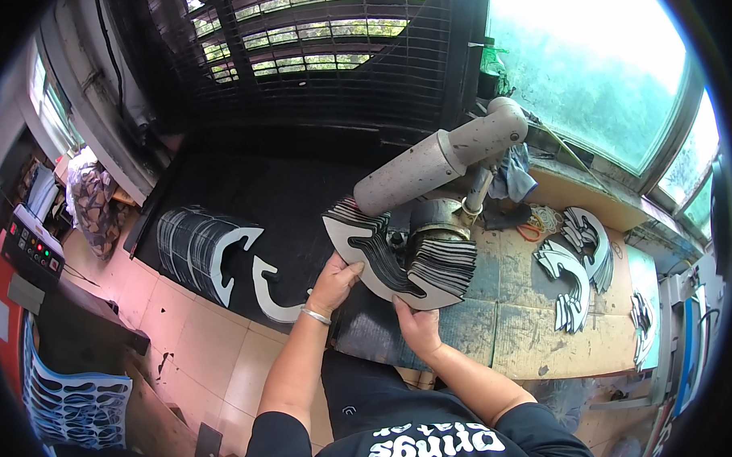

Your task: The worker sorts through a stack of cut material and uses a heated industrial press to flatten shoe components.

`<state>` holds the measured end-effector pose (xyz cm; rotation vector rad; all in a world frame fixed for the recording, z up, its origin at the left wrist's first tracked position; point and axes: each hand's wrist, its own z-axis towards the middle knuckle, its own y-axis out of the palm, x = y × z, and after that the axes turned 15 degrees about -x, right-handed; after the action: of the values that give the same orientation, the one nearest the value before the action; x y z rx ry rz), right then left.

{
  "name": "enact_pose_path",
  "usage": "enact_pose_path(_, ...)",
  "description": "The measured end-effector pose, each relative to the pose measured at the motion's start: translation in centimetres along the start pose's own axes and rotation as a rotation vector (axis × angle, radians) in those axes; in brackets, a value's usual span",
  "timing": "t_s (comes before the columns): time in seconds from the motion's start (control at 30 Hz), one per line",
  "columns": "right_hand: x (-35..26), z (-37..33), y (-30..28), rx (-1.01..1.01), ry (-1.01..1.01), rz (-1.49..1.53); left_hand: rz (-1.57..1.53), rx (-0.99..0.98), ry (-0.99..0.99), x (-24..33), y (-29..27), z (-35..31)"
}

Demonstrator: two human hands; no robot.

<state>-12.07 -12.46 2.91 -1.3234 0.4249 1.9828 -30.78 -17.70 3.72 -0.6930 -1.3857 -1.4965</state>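
Observation:
Between both hands I hold a thick stack of U-shaped cut pieces (375, 268), white on the near face and dark along the layered edges. My left hand (333, 288) is closed on the stack's left side, thumb on the white face. At the lower edge, my right hand (419, 327) grips with its thumb in front; its other fingers are mostly hidden. The stack sits against a machine with a grey tubular arm (420, 170) and a round metal body (442, 218). A single loose curved piece (266, 295) lies to the left of my left hand.
Another tall stack of curved pieces (201, 250) lies on the black table (296, 178). Cardboard (511, 336) covers the right side, bearing several fanned stacks (576, 281) and orange-handled scissors (530, 231). A control box (36, 248) and a blue cut-out sheet (78, 404) are far left.

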Motion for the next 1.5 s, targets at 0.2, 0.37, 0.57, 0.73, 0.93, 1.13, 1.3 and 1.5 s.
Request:
enact_pose_path(0.2, 0.2, 1.3, 0.7, -0.017, -0.029, -0.023, -0.064, -0.004, 0.053, 1.3, -0.4, 0.0)
enact_pose_path(0.37, 0.6, 2.2, 1.3, -0.035, -0.047, -0.042, -0.086, -0.011, 0.09, 1.8, -1.2, -0.1)
enact_pose_path(0.57, 0.2, 2.8, 1.9, -0.077, -0.109, -0.136, -0.1, -0.009, 0.127, 2.4, -2.1, -0.4)
enact_pose_path(0.73, -0.6, 2.5, 2.2, -0.086, -0.096, -0.099, -0.053, -0.01, 0.109, 2.2, -3.0, -1.1)
enact_pose_path(0.93, -0.2, 1.9, 1.7, -0.04, -0.081, -0.115, -0.084, -0.035, 0.089, 1.5, -2.2, -0.5)
enact_pose_path(1.13, 1.0, 1.1, 0.9, -0.03, -0.071, -0.129, -0.107, -0.038, 0.081, 1.1, -0.7, 0.0)
enact_pose_path(1.3, 0.9, 0.2, 0.5, -0.004, -0.055, -0.124, -0.065, -0.055, -0.002, 0.5, -0.8, -0.1)
enact_pose_path(1.5, 1.5, -1.1, -0.5, -0.005, -0.004, -0.141, -0.099, -0.038, -0.013, -1.0, 0.0, 0.3)
